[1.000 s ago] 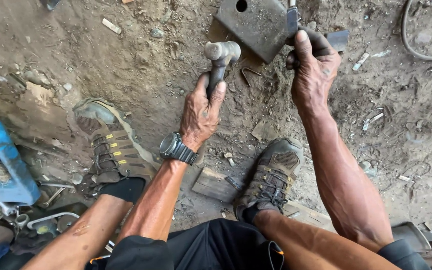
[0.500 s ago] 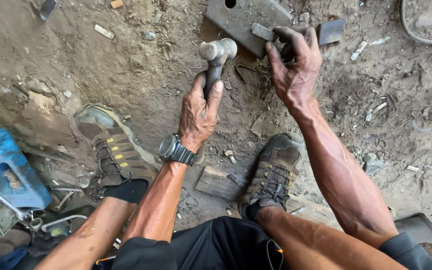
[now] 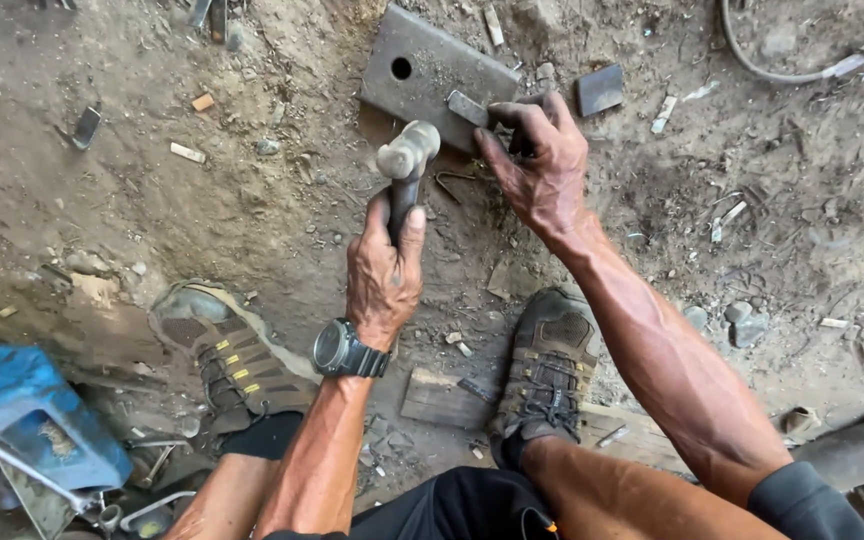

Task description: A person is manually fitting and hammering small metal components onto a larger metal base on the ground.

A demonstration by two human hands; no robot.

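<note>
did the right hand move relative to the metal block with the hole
Yes. The right hand shifted left and down along the metal block, from beside its right end onto its lower edge.

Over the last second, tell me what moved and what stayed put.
The right hand came down from a raised, upright grip and now presses the small flat metal piece low against the steel block. The left hand keeps its grip on the hammer, head hovering beside the block. Both shoes stayed planted.
</note>
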